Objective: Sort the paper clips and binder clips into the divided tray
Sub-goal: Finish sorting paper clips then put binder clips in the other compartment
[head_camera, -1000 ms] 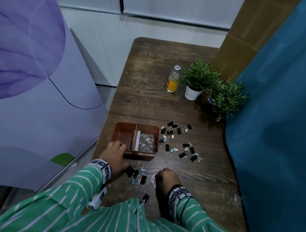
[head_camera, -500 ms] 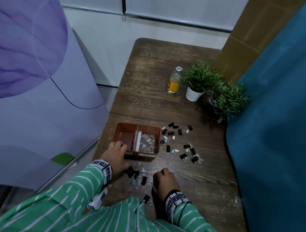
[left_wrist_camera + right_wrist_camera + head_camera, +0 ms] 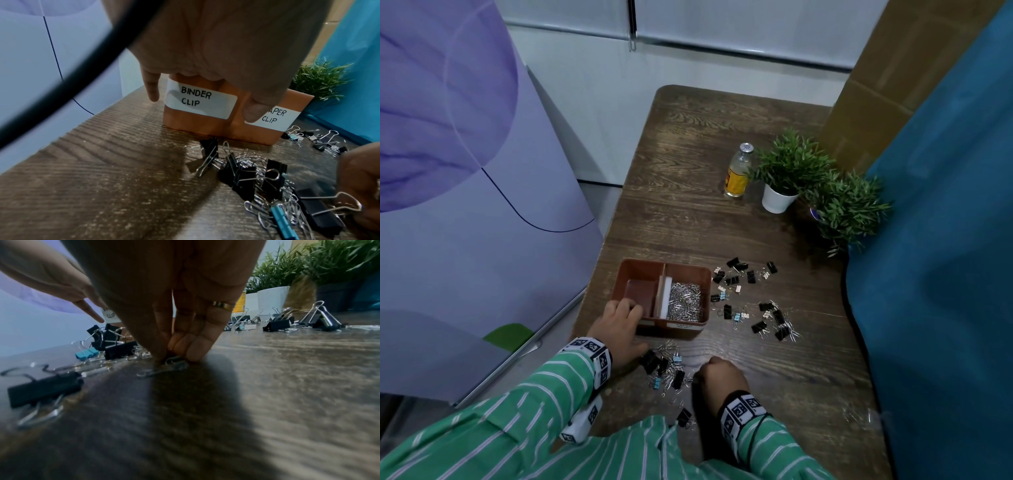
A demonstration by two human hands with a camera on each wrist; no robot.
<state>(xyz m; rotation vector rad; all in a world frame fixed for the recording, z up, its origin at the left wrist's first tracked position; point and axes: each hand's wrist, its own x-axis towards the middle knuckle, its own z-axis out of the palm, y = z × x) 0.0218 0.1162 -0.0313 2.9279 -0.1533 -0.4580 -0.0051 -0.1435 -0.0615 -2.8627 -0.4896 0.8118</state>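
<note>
A brown divided tray (image 3: 664, 264) stands on the wooden table, labelled "BINDER CLIP" (image 3: 200, 102) on its left half and "PAPER CLIP" on its right. Its right compartment holds a heap of silver paper clips (image 3: 685, 301); the left one (image 3: 642, 291) looks bare. My left hand (image 3: 621, 317) grips the tray's front left corner, thumb (image 3: 254, 110) on the front wall. A mixed pile of clips (image 3: 664, 368) lies just in front of the tray. My right hand (image 3: 717, 375) pinches a silver paper clip (image 3: 160, 371) at the pile's right edge, fingertips (image 3: 195, 352) down on the table.
Several black and pale binder clips (image 3: 753, 301) are scattered right of the tray; one black clip (image 3: 684, 416) lies near my body. A bottle (image 3: 738, 174) and two potted plants (image 3: 791, 171) stand farther back. A blue fabric wall (image 3: 945, 274) borders the table's right side.
My right hand has shifted slightly left and its fingertips have closed on a paper clip at the pile's edge. The left hand has stayed on the tray corner.
</note>
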